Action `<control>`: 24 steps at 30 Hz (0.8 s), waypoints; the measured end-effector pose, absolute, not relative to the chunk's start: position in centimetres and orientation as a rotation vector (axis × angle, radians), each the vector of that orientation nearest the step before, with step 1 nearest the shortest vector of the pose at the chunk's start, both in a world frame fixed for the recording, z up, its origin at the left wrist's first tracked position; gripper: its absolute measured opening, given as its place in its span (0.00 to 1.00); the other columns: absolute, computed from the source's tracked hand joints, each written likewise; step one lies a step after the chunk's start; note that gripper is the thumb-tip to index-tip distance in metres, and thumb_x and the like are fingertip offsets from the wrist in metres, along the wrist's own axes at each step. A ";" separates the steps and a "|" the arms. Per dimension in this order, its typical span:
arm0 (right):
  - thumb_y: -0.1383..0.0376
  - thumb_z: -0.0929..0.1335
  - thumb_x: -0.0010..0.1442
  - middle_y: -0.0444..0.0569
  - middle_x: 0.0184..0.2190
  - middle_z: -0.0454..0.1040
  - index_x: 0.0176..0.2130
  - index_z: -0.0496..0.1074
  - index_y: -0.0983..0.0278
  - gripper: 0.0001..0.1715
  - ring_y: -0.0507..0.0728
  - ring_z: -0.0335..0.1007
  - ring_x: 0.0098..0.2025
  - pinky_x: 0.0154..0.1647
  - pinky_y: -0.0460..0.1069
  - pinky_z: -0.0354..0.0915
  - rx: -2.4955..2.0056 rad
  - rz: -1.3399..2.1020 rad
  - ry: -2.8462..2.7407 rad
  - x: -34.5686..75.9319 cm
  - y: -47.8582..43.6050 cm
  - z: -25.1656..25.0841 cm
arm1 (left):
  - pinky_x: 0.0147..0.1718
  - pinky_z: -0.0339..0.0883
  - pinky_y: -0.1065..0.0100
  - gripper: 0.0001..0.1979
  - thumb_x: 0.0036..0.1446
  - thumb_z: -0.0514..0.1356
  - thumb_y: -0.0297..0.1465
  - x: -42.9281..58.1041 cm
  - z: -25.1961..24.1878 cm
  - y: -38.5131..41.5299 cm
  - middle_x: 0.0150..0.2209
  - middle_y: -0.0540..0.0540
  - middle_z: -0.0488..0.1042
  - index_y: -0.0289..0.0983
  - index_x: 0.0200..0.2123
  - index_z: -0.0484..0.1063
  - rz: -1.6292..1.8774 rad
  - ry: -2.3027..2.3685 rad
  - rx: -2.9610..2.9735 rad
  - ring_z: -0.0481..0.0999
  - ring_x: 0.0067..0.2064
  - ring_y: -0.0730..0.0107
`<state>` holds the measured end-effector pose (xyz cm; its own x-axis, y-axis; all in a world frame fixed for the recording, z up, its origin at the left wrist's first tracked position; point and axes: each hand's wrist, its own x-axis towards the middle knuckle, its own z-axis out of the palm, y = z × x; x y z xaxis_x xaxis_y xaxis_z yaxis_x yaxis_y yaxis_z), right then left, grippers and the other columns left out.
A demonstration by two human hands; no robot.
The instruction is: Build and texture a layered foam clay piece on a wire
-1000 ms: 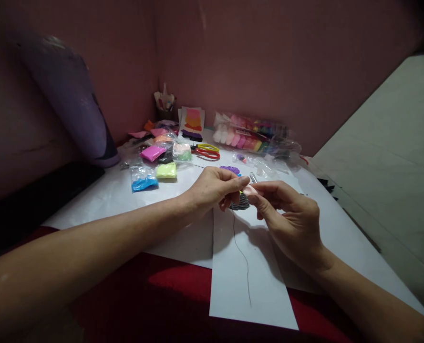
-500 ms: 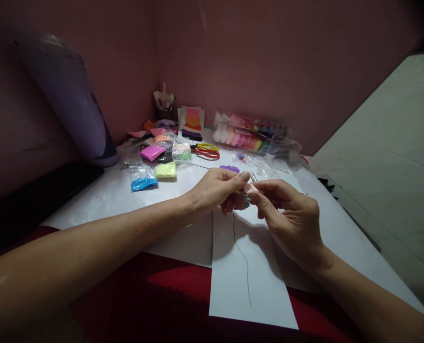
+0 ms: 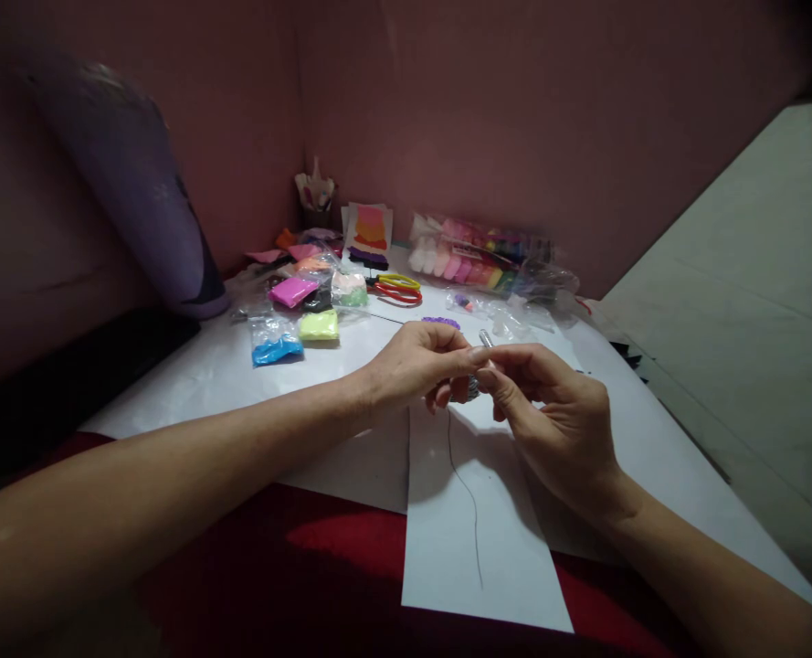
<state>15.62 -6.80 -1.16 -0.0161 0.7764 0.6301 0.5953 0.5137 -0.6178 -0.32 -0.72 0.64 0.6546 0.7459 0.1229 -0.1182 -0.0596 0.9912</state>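
My left hand (image 3: 433, 366) is closed, thumb and forefinger pressed together at their tips. It meets my right hand (image 3: 560, 407), whose thumb and forefinger pinch a small piece of pale pink clay (image 3: 490, 365). The clay sits between both sets of fingertips and is mostly covered. Below my left fingers a grey ridged thing (image 3: 473, 389) shows in part; what it is, I cannot tell. Under my hands lies a white sheet of paper (image 3: 447, 548) with a thin dark curving line (image 3: 472, 498) on it. A silver-coloured tool end (image 3: 486, 338) pokes up behind my fingers.
Bagged clay in blue (image 3: 278, 352), yellow (image 3: 319, 325) and magenta (image 3: 294, 291) lies at left. Scissors (image 3: 397, 289) with red and yellow handles, a coloured picture card (image 3: 370, 233) and a large clay pack (image 3: 480, 251) are farther back. A purple textured piece (image 3: 441, 323) lies beyond my left hand.
My left thumb and fingertips have shifted slightly right, over the pale pink clay, hiding more of it. The right hand stays nearly in place.
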 end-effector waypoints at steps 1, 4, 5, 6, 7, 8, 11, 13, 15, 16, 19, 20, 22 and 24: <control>0.64 0.70 0.61 0.42 0.27 0.74 0.40 0.73 0.61 0.05 0.49 0.68 0.24 0.25 0.46 0.66 -1.165 0.216 -1.705 15.6 -6.8 -1.2 | 0.17 0.54 0.76 0.19 0.51 0.65 0.44 -0.3 0.6 -0.7 0.17 0.51 0.68 0.32 0.25 0.68 0.766 0.557 1.471 0.63 0.17 0.81; 0.66 0.70 0.61 0.40 0.26 0.74 0.39 0.73 0.61 0.04 0.48 0.68 0.23 0.25 0.45 0.66 -1.137 0.212 -1.708 15.6 -6.9 -1.1 | 0.17 0.55 0.76 0.20 0.50 0.65 0.45 -0.3 0.6 -0.6 0.17 0.51 0.68 0.33 0.25 0.68 0.761 0.564 1.469 0.63 0.16 0.81; 0.66 0.70 0.61 0.40 0.26 0.74 0.39 0.73 0.61 0.04 0.47 0.68 0.23 0.24 0.44 0.66 -1.124 0.218 -1.711 15.6 -6.9 -1.1 | 0.17 0.55 0.76 0.20 0.49 0.65 0.45 -0.3 0.5 -0.6 0.17 0.51 0.68 0.33 0.25 0.68 0.760 0.564 1.468 0.63 0.16 0.81; 0.66 0.70 0.61 0.40 0.26 0.74 0.39 0.73 0.61 0.04 0.47 0.68 0.23 0.24 0.44 0.66 -1.115 0.227 -1.715 15.5 -6.9 -1.0 | 0.17 0.55 0.75 0.21 0.49 0.65 0.46 -0.3 0.5 -0.6 0.17 0.52 0.68 0.33 0.25 0.68 0.759 0.563 1.469 0.63 0.16 0.81; 0.66 0.70 0.61 0.40 0.26 0.75 0.39 0.73 0.61 0.04 0.47 0.68 0.22 0.24 0.44 0.65 -1.108 0.234 -1.718 15.5 -6.9 -1.0 | 0.17 0.56 0.75 0.21 0.49 0.65 0.46 -0.3 0.5 -0.5 0.17 0.52 0.68 0.33 0.25 0.68 0.758 0.562 1.471 0.63 0.16 0.81; 0.67 0.70 0.61 0.39 0.26 0.75 0.39 0.73 0.61 0.04 0.47 0.68 0.22 0.24 0.44 0.65 -1.105 0.239 -1.721 15.5 -6.9 -1.0 | 0.17 0.56 0.75 0.21 0.49 0.65 0.47 -0.3 0.5 -0.5 0.17 0.52 0.68 0.33 0.25 0.68 0.757 0.561 1.473 0.63 0.16 0.81; 0.67 0.69 0.61 0.39 0.26 0.75 0.39 0.73 0.60 0.04 0.47 0.68 0.22 0.25 0.44 0.66 -1.111 0.234 -1.725 15.4 -7.0 -0.9 | 0.17 0.56 0.75 0.22 0.48 0.65 0.47 -0.2 0.5 -0.5 0.17 0.52 0.68 0.33 0.25 0.68 0.750 0.559 1.473 0.63 0.16 0.81; 0.67 0.69 0.62 0.39 0.27 0.76 0.39 0.73 0.60 0.04 0.47 0.69 0.23 0.26 0.44 0.66 -1.110 0.239 -1.730 15.4 -7.0 -0.9 | 0.17 0.56 0.75 0.22 0.48 0.65 0.47 -0.2 0.4 -0.5 0.17 0.51 0.68 0.33 0.24 0.68 0.744 0.562 1.468 0.64 0.17 0.80; 0.67 0.69 0.62 0.39 0.27 0.76 0.39 0.73 0.60 0.04 0.46 0.69 0.23 0.27 0.44 0.67 -1.106 0.250 -1.733 15.4 -7.0 -0.9 | 0.17 0.57 0.75 0.22 0.48 0.65 0.47 -0.2 0.4 -0.5 0.17 0.51 0.68 0.32 0.25 0.69 0.741 0.567 1.465 0.63 0.17 0.80; 0.67 0.69 0.62 0.39 0.27 0.76 0.39 0.73 0.60 0.04 0.46 0.69 0.23 0.27 0.44 0.67 -1.106 0.253 -1.732 15.4 -6.9 -0.9 | 0.17 0.57 0.75 0.22 0.48 0.65 0.47 -0.2 0.4 -0.5 0.18 0.51 0.68 0.32 0.25 0.69 0.740 0.567 1.465 0.63 0.17 0.80; 0.67 0.69 0.61 0.39 0.26 0.76 0.39 0.73 0.60 0.04 0.47 0.69 0.23 0.28 0.44 0.67 -1.111 0.250 -1.723 15.4 -6.8 -0.9 | 0.17 0.56 0.75 0.22 0.48 0.65 0.47 -0.2 0.3 -0.4 0.18 0.51 0.68 0.32 0.25 0.69 0.741 0.559 1.467 0.63 0.17 0.81; 0.67 0.69 0.61 0.39 0.26 0.76 0.39 0.73 0.60 0.03 0.47 0.69 0.23 0.28 0.44 0.67 -1.114 0.249 -1.719 15.4 -6.8 -0.9 | 0.17 0.56 0.75 0.22 0.48 0.65 0.47 -0.2 0.3 -0.4 0.18 0.51 0.69 0.32 0.25 0.69 0.739 0.556 1.467 0.63 0.17 0.81; 0.66 0.70 0.61 0.39 0.26 0.76 0.39 0.73 0.61 0.03 0.47 0.69 0.22 0.27 0.44 0.67 -1.118 0.250 -1.713 15.4 -6.8 -0.9 | 0.17 0.56 0.76 0.22 0.48 0.65 0.48 -0.2 0.3 -0.4 0.18 0.51 0.69 0.32 0.25 0.69 0.737 0.553 1.466 0.63 0.17 0.81; 0.66 0.70 0.61 0.39 0.26 0.76 0.39 0.73 0.61 0.03 0.47 0.69 0.22 0.26 0.44 0.67 -1.118 0.251 -1.711 15.5 -6.9 -0.9 | 0.17 0.56 0.76 0.22 0.48 0.65 0.48 -0.2 0.3 -0.4 0.18 0.51 0.69 0.32 0.25 0.69 0.737 0.554 1.462 0.64 0.17 0.81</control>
<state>15.45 -6.88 -0.93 -0.0363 0.7707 0.6362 0.5553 0.5448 -0.6283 -0.18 -0.38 0.29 0.6710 0.7346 0.1006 -0.1073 -0.0380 0.9935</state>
